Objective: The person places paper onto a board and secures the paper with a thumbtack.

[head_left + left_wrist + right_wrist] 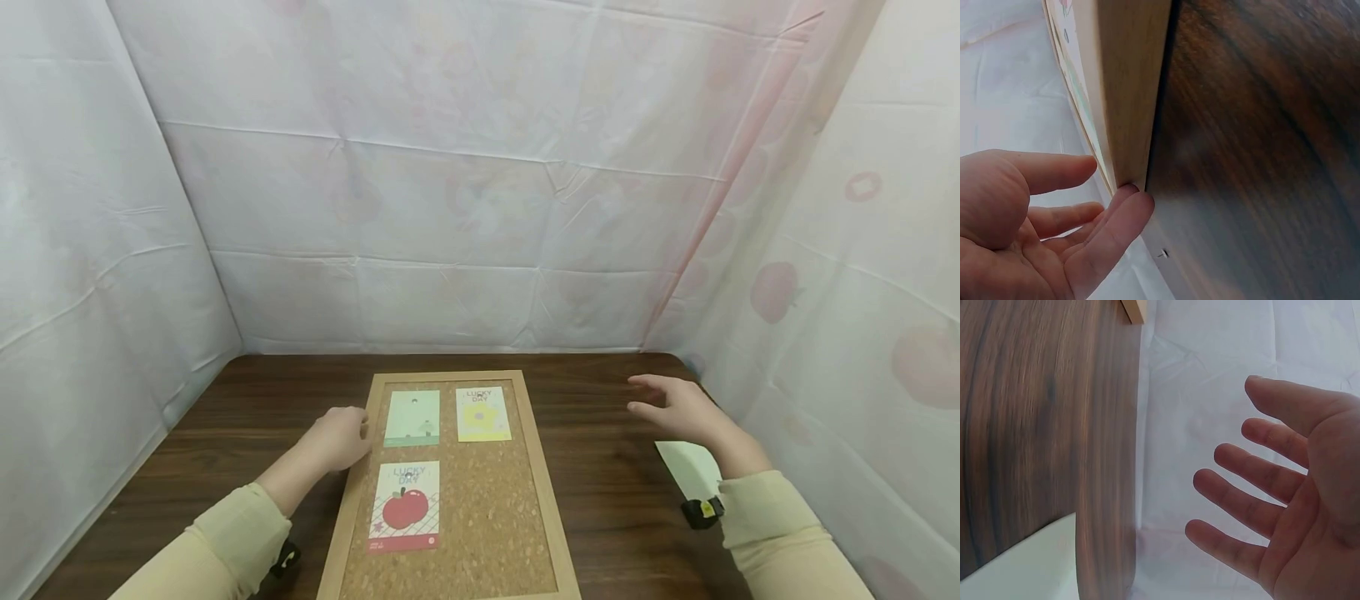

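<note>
A cork board in a light wooden frame lies on the table with three cards on it. One is a pale green card, another a yellow flower card, and below the green one sits a red apple card. My left hand is at the board's left edge; its fingertips touch the frame's side, and the thumb is held apart from them. Over the table's right side hovers my right hand, fingers spread and holding nothing. Beneath that wrist lies a pale green sheet, partly hidden by the arm.
The dark wooden table reaches back to a white curtain with faint fruit prints, which also hangs at both sides. A small pin is on the table past the board's left edge.
</note>
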{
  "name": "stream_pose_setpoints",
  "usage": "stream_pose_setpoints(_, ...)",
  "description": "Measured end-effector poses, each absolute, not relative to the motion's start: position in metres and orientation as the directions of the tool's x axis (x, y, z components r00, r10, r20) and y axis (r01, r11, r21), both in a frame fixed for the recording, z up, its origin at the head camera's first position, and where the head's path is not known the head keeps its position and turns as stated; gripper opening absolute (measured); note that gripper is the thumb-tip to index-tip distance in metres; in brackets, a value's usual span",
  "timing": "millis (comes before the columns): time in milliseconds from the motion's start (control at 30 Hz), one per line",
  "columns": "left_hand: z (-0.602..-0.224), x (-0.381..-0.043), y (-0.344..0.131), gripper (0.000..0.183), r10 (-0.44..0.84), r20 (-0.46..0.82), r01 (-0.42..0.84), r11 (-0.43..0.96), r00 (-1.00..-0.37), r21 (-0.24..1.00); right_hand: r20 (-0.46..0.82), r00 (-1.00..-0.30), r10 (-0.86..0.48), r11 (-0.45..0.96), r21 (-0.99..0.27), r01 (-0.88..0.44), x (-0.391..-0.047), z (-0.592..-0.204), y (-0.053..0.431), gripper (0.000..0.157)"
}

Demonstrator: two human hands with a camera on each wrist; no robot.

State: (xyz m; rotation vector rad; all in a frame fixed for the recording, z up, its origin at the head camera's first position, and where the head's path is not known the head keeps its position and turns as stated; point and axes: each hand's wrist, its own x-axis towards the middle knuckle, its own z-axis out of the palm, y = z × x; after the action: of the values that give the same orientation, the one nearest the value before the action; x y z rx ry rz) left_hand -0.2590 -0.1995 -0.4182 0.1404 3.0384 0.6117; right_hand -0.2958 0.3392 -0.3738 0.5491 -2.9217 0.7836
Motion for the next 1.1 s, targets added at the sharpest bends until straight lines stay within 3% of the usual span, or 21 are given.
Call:
stream_pose_setpoints(200,-0.423,-0.257,-0.202,0.032,0.072,-0.065,0.038,0.907,-0.995,0.420,0.175,-0.937,-0.303,0.793,-0.499,-0.349,-0.289,-0.375,0.353,0.056)
stream_pose_setpoints(533,-0.424,-0.259,-0.202,0.039,0.061,-0.130,-0.006,0.889,-0.990,0.457,0.185,-0.933,-0.310,0.810,-0.463,-0.361,-0.279,-0.376,0.380,0.052)
stream_pose_setpoints(833,-0.422,-0.259,-0.201,0.012,0.078,-0.130,0.015,0.902,-0.988,0.431,0.154,-0.935,-0.321,0.820,-0.448,-0.355,-0.271,-0.385,0.401,0.052)
stream_pose_setpoints(1100,-0.421,-0.257,-0.199,0.013,0.085,-0.130,0.023,0.907,-0.988,0.420,0.102,-0.940,-0.325,0.860,-0.383,-0.339,-0.269,-0.389,0.419,0.053)
